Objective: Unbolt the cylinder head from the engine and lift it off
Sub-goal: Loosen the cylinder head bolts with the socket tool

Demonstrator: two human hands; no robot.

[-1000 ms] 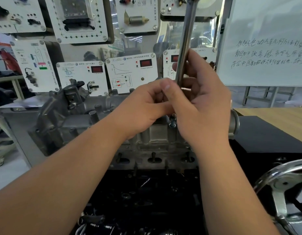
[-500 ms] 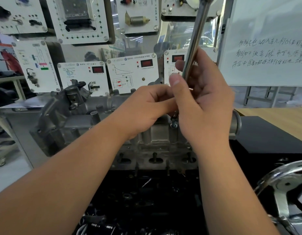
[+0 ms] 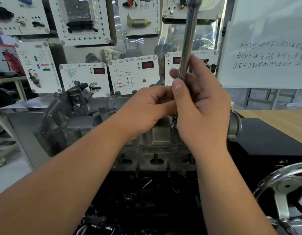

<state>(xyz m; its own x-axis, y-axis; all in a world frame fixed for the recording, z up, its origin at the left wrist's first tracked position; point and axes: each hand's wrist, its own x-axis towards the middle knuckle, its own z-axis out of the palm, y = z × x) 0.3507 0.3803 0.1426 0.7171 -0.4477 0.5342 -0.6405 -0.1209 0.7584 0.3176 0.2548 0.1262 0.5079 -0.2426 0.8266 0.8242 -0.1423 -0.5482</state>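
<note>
1. Far left: a white panel (image 3: 38, 67) with a small wiring diagram and a dark part mounted on it hangs on the back wall. Two more panels (image 3: 134, 74) with red number displays stand just right of it, behind the engine.
2. The cylinder head (image 3: 89, 126) sits on top of the engine (image 3: 147, 200), straight ahead of me and below the panels. It is grey cast metal; its bulky dark end piece is at the left. The engine under it is dark and I cannot make out detail there.
3. My left hand (image 3: 145, 111) is over the middle of the cylinder head. Its fingers are curled in, the tips meeting my right thumb around the lower end of the wrench. What exactly the tips pinch is hidden.
4. A bolt (image 3: 175, 122) stands upright out of the cylinder head's top face, between my two hands. The part where the wrench meets it is covered by my fingers.
5. The wrench (image 3: 187, 41), a long bright steel bar, rises nearly upright from my hands and runs out of the top of the view.
6. My right hand (image 3: 203, 107) grips the wrench low down, thumb across the front, fingers wrapped behind.
7. Right: a whiteboard (image 3: 269, 48) with handwriting, a wooden tabletop (image 3: 279, 119) below it, and a shiny metal handwheel (image 3: 286, 189) at the lower right corner.
</note>
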